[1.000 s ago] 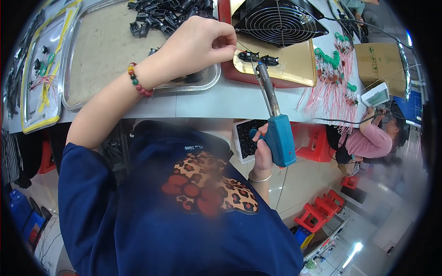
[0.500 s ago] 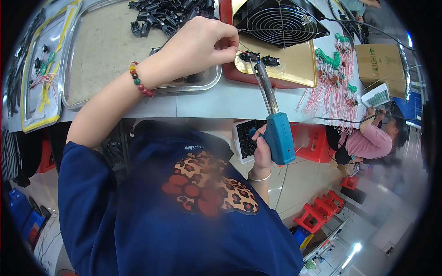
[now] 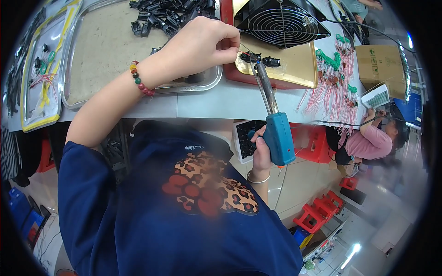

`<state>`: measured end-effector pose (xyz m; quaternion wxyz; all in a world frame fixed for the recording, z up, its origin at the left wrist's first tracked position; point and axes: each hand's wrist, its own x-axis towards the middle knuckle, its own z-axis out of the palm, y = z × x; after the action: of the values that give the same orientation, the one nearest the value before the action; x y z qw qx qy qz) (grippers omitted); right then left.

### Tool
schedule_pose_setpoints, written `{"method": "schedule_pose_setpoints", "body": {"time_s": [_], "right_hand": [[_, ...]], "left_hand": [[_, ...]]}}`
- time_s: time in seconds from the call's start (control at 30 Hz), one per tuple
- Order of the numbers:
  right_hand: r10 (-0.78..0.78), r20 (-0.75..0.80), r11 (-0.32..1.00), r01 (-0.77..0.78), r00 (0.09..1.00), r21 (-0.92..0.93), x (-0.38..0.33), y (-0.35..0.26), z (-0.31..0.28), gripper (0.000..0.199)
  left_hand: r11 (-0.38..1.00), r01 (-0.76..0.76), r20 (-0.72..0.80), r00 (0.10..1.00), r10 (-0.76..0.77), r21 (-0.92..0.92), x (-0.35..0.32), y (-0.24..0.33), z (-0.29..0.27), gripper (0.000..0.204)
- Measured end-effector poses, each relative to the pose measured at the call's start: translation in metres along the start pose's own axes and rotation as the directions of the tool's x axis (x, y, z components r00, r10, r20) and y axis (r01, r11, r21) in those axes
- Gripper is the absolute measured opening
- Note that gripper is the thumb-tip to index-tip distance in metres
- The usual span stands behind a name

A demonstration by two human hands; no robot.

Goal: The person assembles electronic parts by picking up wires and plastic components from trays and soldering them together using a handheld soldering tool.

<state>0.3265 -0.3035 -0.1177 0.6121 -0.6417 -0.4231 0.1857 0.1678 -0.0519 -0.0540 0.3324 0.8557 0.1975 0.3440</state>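
Observation:
My left hand [image 3: 214, 43] is pinched closed at the edge of a gold-and-red tin [image 3: 294, 69]. A thin red wire [image 3: 242, 52] runs from its fingertips to a small black plastic part [image 3: 249, 57] on the tin. My right hand [image 3: 262, 154] is wrapped round the handle of a teal soldering gun [image 3: 280, 138]. Its metal barrel points up and away, and the tip meets the black part or sits just by it. Beside that part lies a second black part [image 3: 271, 61]. The exact contact at the tip is too small to make out.
A black fan with a wire grille [image 3: 283, 25] stands behind the parts. On the left, a metal tray [image 3: 106, 55] holds a heap of black parts [image 3: 170, 16]. Bundles of red-and-white wires [image 3: 329, 87] hang over the table edge at right. A co-worker in pink [image 3: 370, 138] sits further right.
Almost nothing differs. Both hands, the soldering gun and the black parts keep their places, apart from a very slight shift of the whole view.

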Motion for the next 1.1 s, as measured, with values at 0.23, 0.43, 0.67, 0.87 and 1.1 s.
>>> {"method": "schedule_pose_setpoints", "body": {"time_s": [0.23,0.43,0.67,0.87,1.1], "right_hand": [[0.045,0.017,0.987,-0.047,0.999,0.153,0.000,-0.012,0.008,0.035],[0.040,0.102,0.987,-0.055,0.994,0.153,0.000,-0.013,0.007,0.050],[0.139,0.121,0.923,-0.173,0.983,0.343,-0.010,-0.016,0.009,0.054],[0.121,0.139,0.947,-0.156,0.983,0.280,-0.009,-0.017,0.008,0.058],[0.038,0.002,0.987,-0.038,0.999,0.155,-0.005,-0.026,0.014,0.049]], "left_hand": [[1.000,0.006,0.003,1.000,-0.005,-0.006,0.000,0.000,-0.001,0.012],[1.000,-0.017,0.009,1.000,0.017,0.013,0.001,0.000,-0.002,0.012],[1.000,-0.026,0.009,1.000,0.026,0.008,0.002,0.000,-0.001,0.012],[1.000,-0.023,0.015,1.000,0.023,0.002,0.001,0.001,-0.002,0.012],[0.999,-0.026,0.010,1.000,0.026,0.017,0.001,0.001,-0.001,0.011]]}}
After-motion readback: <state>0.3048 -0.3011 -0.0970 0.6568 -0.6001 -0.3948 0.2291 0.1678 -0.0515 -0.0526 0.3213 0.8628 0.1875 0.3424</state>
